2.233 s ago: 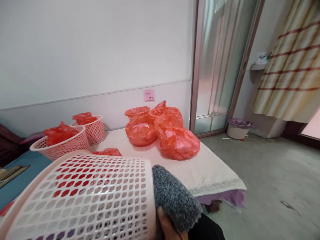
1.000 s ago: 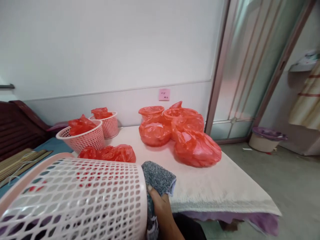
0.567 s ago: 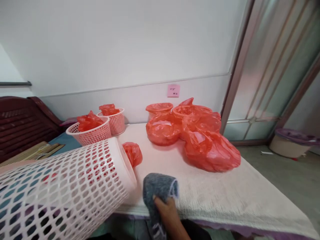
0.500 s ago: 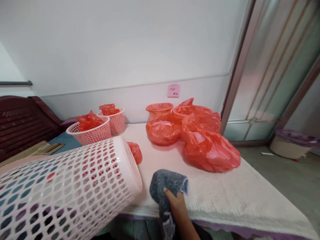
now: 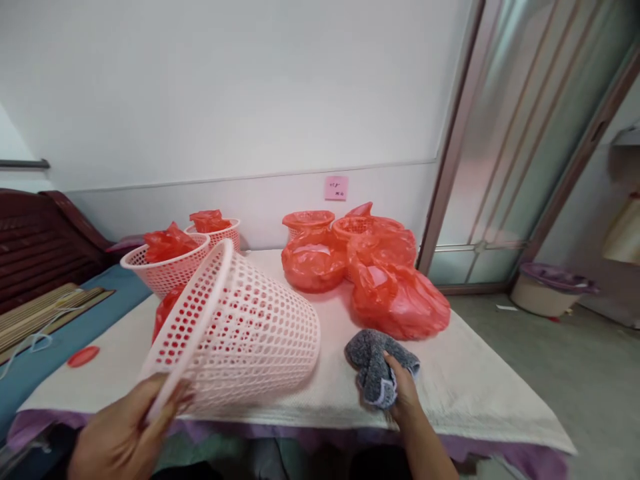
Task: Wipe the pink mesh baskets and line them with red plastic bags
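My left hand (image 5: 127, 427) grips the rim of a pale pink perforated plastic basket (image 5: 267, 327), its thumb inside or over the edge. The basket lies tipped on its side above the table, mouth toward the left and base toward the right. My right hand (image 5: 403, 387) is closed around a grey cloth (image 5: 373, 360) with a light edging, held over the table's front part. Behind the basket's mouth, a red plastic bag (image 5: 164, 312) is partly hidden.
Two pink baskets (image 5: 173, 273) with red bags inside stand at the back left. Several bag-lined baskets (image 5: 315, 263) stand at the back right. A flat red disc (image 5: 83, 357) lies at left on the white table cover (image 5: 475, 380). A lined bin (image 5: 540, 297) stands on the floor.
The basket has swung round so its mouth now shows at left, and my left hand has come into view on its rim. My right hand has moved right with the cloth.
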`<act>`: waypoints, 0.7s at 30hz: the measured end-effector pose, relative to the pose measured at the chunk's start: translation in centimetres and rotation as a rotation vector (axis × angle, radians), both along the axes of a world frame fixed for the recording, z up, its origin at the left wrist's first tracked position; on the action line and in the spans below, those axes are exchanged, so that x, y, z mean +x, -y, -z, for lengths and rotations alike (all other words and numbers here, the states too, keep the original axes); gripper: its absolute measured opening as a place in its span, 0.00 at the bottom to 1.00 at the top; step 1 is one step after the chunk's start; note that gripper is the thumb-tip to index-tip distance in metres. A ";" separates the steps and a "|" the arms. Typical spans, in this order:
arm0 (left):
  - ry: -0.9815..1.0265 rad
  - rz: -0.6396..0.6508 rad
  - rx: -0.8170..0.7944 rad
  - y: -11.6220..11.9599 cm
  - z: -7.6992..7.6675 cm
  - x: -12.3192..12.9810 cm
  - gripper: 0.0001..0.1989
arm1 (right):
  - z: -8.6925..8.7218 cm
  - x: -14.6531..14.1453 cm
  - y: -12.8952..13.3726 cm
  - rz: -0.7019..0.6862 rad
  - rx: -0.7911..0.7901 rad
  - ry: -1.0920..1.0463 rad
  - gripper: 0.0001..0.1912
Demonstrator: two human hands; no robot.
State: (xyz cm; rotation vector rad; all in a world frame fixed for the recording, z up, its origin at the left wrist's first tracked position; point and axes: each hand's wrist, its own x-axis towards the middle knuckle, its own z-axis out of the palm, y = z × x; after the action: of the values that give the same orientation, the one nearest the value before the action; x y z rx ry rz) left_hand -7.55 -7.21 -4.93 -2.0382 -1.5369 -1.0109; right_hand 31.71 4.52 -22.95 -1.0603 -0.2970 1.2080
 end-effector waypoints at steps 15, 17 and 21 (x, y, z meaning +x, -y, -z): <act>-0.359 0.473 -0.056 -6.6 0.0 10.4 0.05 | 1.8 4.2 -1.3 0.203 -0.298 0.697 0.16; -0.396 0.477 -0.056 -7.0 -0.2 11.8 0.06 | 1.5 4.5 -1.1 0.237 -0.399 0.797 0.18; -0.458 0.498 -0.037 -8.0 -0.5 14.3 0.05 | 0.5 5.2 0.6 0.269 -0.505 0.921 0.27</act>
State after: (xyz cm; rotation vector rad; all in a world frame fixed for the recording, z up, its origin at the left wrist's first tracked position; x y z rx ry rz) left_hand 6.77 0.78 -4.43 -2.5205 -0.8414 -0.5983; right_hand 36.90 3.87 -23.40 -2.0048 -0.5438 0.4840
